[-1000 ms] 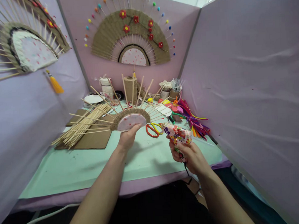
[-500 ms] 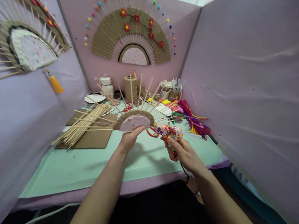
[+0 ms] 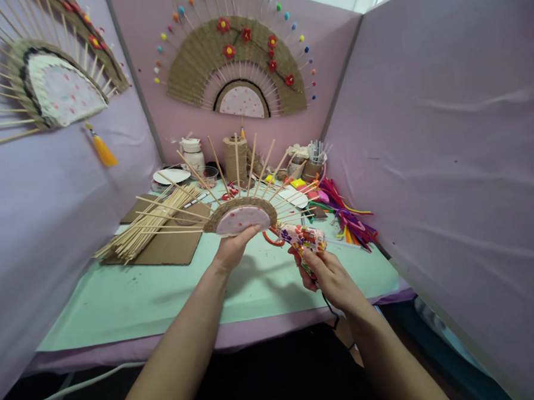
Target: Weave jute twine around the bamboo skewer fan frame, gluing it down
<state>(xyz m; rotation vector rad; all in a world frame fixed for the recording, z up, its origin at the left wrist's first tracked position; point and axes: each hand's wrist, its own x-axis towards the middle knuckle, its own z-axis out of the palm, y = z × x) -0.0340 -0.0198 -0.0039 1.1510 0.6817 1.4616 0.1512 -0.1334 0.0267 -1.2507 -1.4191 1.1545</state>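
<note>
In the head view my left hand (image 3: 234, 249) grips a half-round fan (image 3: 243, 219) by its lower edge, thumb on the spotted white centre. Brown twine borders that centre, and thin wooden sticks spread outward from it. My right hand (image 3: 327, 271) is wrapped round a hot glue gun (image 3: 302, 237) covered in a flowery pattern. Its nozzle points left, close to the right end of the twine band; whether it touches I cannot tell. A clear glue stick (image 3: 341, 242) seems to stick out behind the gun. Red-handled scissors (image 3: 273, 236) lie partly hidden beneath.
A bundle of wooden sticks (image 3: 152, 224) lies on cardboard (image 3: 175, 249) at left. Behind stand a twine spool (image 3: 235, 158) and a white bottle (image 3: 193, 156). Colourful pipe cleaners (image 3: 346, 214) lie at right. A finished fan (image 3: 236, 52) hangs on the back panel. A black cord (image 3: 330, 307) trails from the gun.
The whole view has shifted slightly, so the background sits a little further right and lower. Both hands keep their holds, and the fan and glue gun stay almost in place.
</note>
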